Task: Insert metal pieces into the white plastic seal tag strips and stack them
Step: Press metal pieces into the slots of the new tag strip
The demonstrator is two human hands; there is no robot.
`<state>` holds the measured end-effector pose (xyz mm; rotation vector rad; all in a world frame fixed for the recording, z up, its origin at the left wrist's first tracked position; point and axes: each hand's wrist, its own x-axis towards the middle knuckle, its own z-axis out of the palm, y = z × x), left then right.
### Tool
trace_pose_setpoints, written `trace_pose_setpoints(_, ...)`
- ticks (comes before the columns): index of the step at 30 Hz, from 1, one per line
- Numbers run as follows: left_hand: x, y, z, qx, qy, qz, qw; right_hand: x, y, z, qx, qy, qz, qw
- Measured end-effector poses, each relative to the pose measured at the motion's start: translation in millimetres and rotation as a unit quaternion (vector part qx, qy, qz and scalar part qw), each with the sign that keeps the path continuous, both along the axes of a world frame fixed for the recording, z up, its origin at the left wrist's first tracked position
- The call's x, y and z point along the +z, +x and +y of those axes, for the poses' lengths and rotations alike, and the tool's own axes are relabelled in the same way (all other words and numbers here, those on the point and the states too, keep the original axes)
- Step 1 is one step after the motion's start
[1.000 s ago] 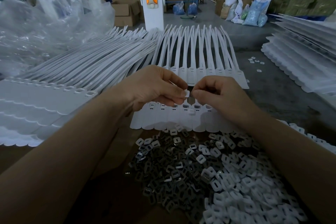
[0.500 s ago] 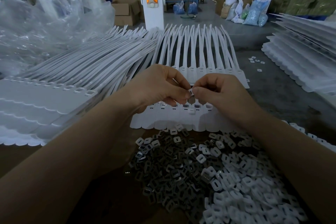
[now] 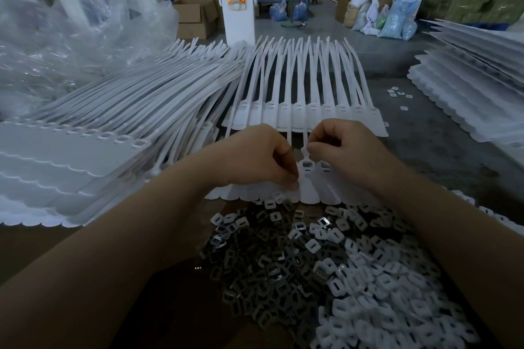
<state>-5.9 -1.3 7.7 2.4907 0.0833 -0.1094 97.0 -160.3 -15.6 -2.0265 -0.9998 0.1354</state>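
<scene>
White plastic seal tag strips (image 3: 309,193) lie in a joined row across the bench (image 3: 37,244) right in front of me, their flat tag ends toward me and their tails running away under my hands. From my head view, my left hand (image 3: 255,159) has its fingers curled down with the fingertips pressing on the near strip, and I cannot tell whether it pinches a metal piece. My right hand (image 3: 343,147) is curled too, its thumb and forefinger pinching something small and white just above an open socket on the strip. Closer to me sits a heap of loose metal pieces (image 3: 255,272), dark and shiny, mixed on the right with white plastic caps (image 3: 391,300). Stacked strips (image 3: 71,159) rise to my left, and another row (image 3: 306,110) lies beyond my hands.
</scene>
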Motion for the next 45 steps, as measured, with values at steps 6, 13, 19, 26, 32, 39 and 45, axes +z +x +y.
trace_pose_setpoints(6, -2.6, 4.1, 0.2, 0.087, -0.030, -0.075, 0.993, -0.7, 1.0, -0.3, 0.025, -0.028, 0.010, 0.999)
trace_pose_setpoints(13, -0.3, 2.8, -2.4, 0.100, -0.076, -0.104, 0.987, 5.6, -5.5, 1.1, 0.038, 0.016, 0.006, 0.999)
trace_pose_setpoints(19, -0.6, 3.4, -1.5, 0.104, -0.125, -0.109, 0.981, 8.2, -5.3, 0.5, 0.016, 0.031, 0.008, 0.999)
trace_pose_setpoints(26, -5.1, 5.3, 0.2, 0.135, -0.054, -0.075, 0.986, 3.3, -0.1, 2.1, -0.020, -0.111, -0.046, 0.993)
trace_pose_setpoints(32, -7.1, 2.2, 4.3, 0.143, -0.007, -0.029, 0.989, -1.0, -2.9, 1.3, -0.029, -0.190, -0.107, 0.975)
trace_pose_setpoints(39, -5.8, 2.3, 3.5, 0.133, -0.004, -0.014, 0.991, -1.9, -1.2, 3.4, -0.026, -0.208, -0.118, 0.971)
trace_pose_setpoints(45, -6.0, 2.1, 4.6, 0.128, 0.000, -0.016, 0.992, -2.0, 0.9, 4.3, -0.019, -0.221, -0.117, 0.968)
